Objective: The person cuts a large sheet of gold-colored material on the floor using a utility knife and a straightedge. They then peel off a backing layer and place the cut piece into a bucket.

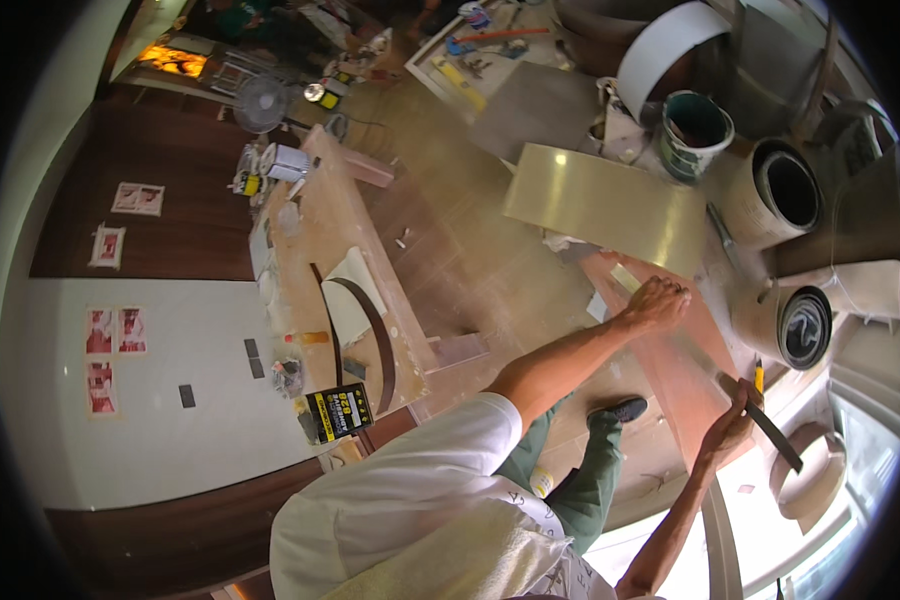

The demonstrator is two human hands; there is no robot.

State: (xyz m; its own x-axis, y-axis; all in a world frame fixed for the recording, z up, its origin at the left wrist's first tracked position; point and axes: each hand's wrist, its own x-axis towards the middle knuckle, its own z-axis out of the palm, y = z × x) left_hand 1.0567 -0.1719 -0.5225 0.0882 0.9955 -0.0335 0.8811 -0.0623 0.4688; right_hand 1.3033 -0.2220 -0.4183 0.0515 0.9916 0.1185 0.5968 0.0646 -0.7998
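My left hand [658, 305] is curled closed over a pink board [652, 390], just below a glossy beige curved sheet [605, 205]; I cannot make out what, if anything, is in its fingers. Lower right, my right hand [730, 428] grips a dark narrow strip [783, 447] that slants down to the right. A yellow knife-like tool [759, 374] lies just beside that hand.
A long wooden bench [325, 200] at left holds curved dark strips [378, 340] and a black-and-yellow can [340, 410]. Rolled sheets [750, 220] and a green bucket [692, 145] crowd the upper right. A fan [262, 103] stands at upper left.
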